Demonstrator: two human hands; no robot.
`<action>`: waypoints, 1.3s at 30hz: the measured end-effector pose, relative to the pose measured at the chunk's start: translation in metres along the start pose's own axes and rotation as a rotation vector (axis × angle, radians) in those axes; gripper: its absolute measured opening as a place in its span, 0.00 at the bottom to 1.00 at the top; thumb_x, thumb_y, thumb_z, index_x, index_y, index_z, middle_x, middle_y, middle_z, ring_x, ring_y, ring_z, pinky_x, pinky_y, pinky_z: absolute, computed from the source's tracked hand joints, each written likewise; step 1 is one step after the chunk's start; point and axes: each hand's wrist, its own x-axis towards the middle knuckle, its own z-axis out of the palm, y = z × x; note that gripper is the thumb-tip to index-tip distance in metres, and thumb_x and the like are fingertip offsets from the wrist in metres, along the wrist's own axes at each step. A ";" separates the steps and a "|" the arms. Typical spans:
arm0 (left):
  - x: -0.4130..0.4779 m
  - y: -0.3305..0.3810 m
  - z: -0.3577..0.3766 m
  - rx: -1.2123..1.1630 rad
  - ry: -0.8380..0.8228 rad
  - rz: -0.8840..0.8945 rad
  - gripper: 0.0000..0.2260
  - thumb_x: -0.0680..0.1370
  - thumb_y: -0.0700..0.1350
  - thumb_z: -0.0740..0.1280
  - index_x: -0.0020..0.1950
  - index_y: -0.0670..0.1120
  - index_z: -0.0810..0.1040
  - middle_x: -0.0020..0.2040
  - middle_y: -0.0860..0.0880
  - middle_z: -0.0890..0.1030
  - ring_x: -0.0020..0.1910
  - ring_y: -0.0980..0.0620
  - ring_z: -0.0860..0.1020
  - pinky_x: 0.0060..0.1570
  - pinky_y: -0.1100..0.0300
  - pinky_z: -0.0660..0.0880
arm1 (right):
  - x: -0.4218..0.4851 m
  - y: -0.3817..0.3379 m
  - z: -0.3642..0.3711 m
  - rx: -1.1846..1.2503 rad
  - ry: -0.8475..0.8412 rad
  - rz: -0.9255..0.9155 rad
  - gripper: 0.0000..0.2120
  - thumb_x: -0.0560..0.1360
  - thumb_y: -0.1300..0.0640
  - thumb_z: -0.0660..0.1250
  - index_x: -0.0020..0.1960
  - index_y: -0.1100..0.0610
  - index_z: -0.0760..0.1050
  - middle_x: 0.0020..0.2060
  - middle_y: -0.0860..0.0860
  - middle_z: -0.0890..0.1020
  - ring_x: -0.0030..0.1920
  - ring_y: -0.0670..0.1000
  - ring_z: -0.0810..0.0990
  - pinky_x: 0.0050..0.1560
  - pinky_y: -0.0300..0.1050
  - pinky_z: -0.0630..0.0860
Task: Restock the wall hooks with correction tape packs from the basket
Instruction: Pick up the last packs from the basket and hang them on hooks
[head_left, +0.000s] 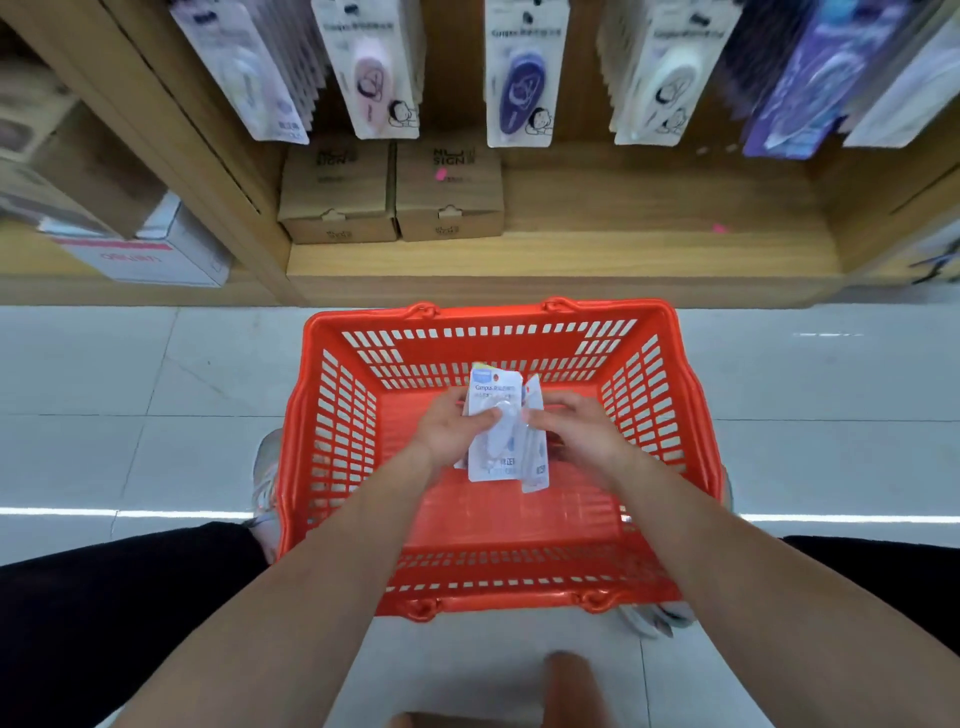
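Both hands inside basket (483, 322): left hand (449, 431) and right hand (576, 428) clamped on correction tape packs (493, 431). Rows on hooks (517, 73) above basket look full. Likely the final packs; hanging remains.

Your left hand (451, 432) and right hand (574, 428) cover the middle of the correction tape packs (493, 415) — how many you hold cannot be told. The hanging packs (519, 73) are cut off at the top edge, and those far right blur. The wall hooks are out of frame.
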 end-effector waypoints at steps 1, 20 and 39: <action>-0.006 0.007 -0.003 -0.008 0.016 0.014 0.15 0.78 0.42 0.74 0.64 0.43 0.79 0.58 0.43 0.85 0.55 0.44 0.85 0.58 0.41 0.81 | -0.007 -0.009 0.002 -0.006 -0.024 -0.032 0.19 0.72 0.62 0.78 0.62 0.60 0.80 0.53 0.56 0.87 0.56 0.57 0.86 0.59 0.54 0.82; -0.155 0.241 -0.039 0.121 0.038 0.546 0.10 0.80 0.45 0.73 0.61 0.46 0.82 0.53 0.50 0.88 0.48 0.52 0.87 0.49 0.52 0.83 | -0.148 -0.203 -0.031 0.091 0.163 -0.574 0.06 0.83 0.51 0.65 0.56 0.48 0.80 0.50 0.53 0.87 0.48 0.56 0.86 0.46 0.54 0.82; -0.139 0.348 -0.082 -0.201 0.148 0.808 0.13 0.80 0.49 0.72 0.64 0.52 0.79 0.56 0.57 0.86 0.55 0.55 0.85 0.58 0.42 0.81 | -0.129 -0.412 -0.025 0.039 0.397 -1.004 0.08 0.83 0.51 0.66 0.59 0.51 0.80 0.54 0.49 0.86 0.54 0.51 0.86 0.58 0.60 0.83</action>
